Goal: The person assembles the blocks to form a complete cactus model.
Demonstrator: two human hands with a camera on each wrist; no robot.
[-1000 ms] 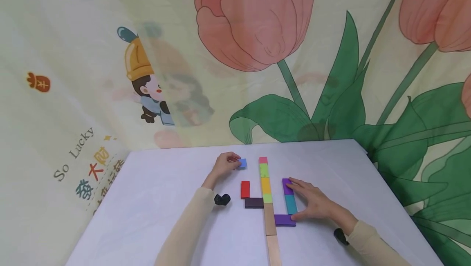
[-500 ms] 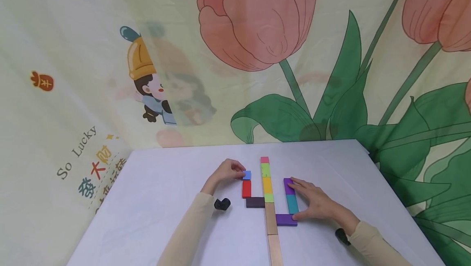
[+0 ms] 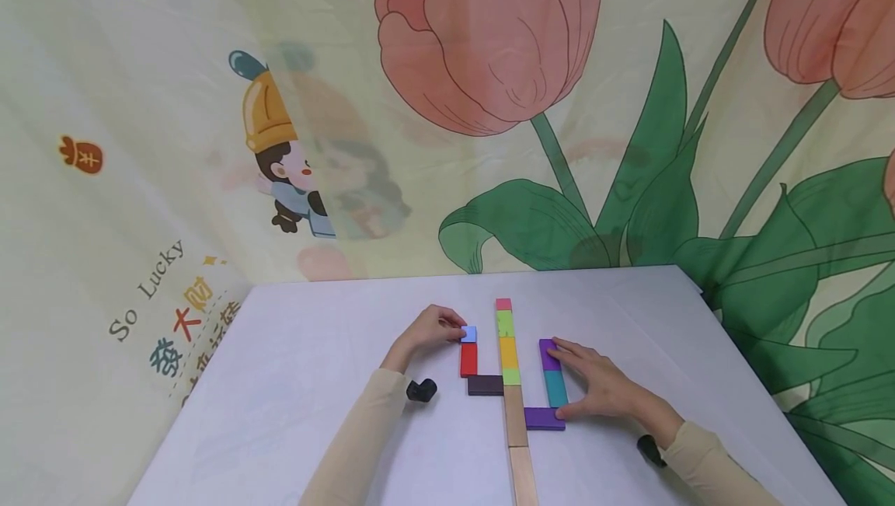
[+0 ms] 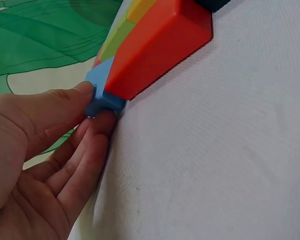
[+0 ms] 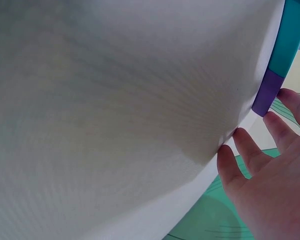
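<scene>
My left hand (image 3: 430, 329) pinches a small blue block (image 3: 469, 333) between thumb and fingers. In the left wrist view that blue block (image 4: 102, 90) sits against the end of the red block (image 4: 160, 47). A dark block (image 3: 485, 385) joins the red one to a central column of blocks. My right hand (image 3: 604, 385) is spread, its fingertips at the upper purple block (image 3: 548, 354) and its thumb at the lower purple block (image 3: 542, 418). Between these lies a teal block (image 3: 555, 389). In the right wrist view, fingertips touch the purple block (image 5: 268, 92) and the tabletop.
The central column runs through a pink block (image 3: 503, 304), a light green block (image 3: 506, 323), a yellow block (image 3: 507, 352) and wooden blocks (image 3: 514, 416) toward the front edge. All lie flat on a white-covered table (image 3: 315, 350). A printed curtain (image 3: 336, 102) hangs behind.
My left hand has brought the blue block nearer and slightly right, from apart on the table to the far end of the red block. The right hand has stayed in place.
</scene>
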